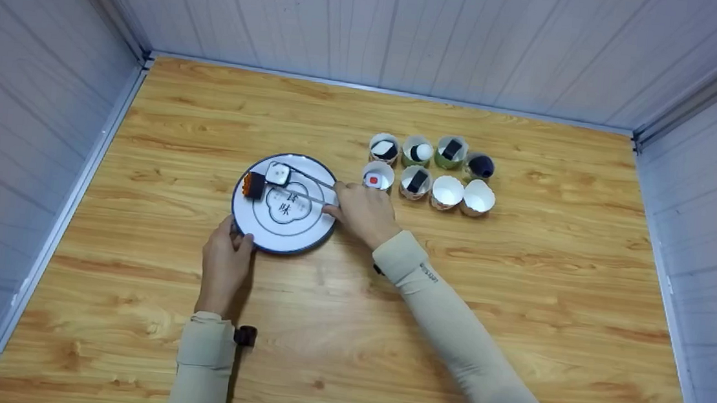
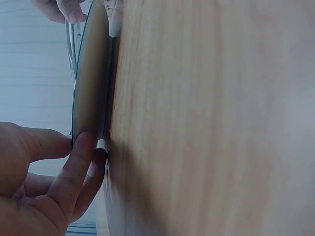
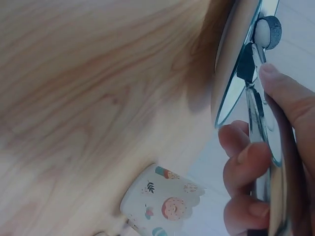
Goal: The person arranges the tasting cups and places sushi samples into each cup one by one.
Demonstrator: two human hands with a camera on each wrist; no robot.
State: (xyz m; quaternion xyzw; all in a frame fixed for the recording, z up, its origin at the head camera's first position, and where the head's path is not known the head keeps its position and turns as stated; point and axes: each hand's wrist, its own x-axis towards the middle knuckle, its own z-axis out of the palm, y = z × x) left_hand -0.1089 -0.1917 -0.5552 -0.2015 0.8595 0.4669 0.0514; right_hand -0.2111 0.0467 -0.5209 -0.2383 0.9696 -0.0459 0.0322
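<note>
A white round plate (image 1: 284,239) with a dark blue rim and a printed centre lies left of the middle of the table. My left hand (image 1: 223,264) pinches its near-left edge, thumb at the rim and fingers under it, as the left wrist view (image 2: 88,73) of the plate's underside shows. Metal tongs (image 1: 310,198) are gripped in my right hand (image 1: 367,212) and reach over the plate. Their tips lie either side of a white sushi piece with a dark wrap (image 1: 278,174). Just left of it sits an orange-topped, dark-wrapped sushi piece (image 1: 254,186).
Two rows of paper cups stand right of the plate, several with sushi pieces inside, such as one with a red centre (image 1: 373,180). Two white-lined cups (image 1: 479,199) end the near row. A donut-print cup (image 3: 165,201) is close below my right hand. Pale panels (image 1: 380,28) wall the table.
</note>
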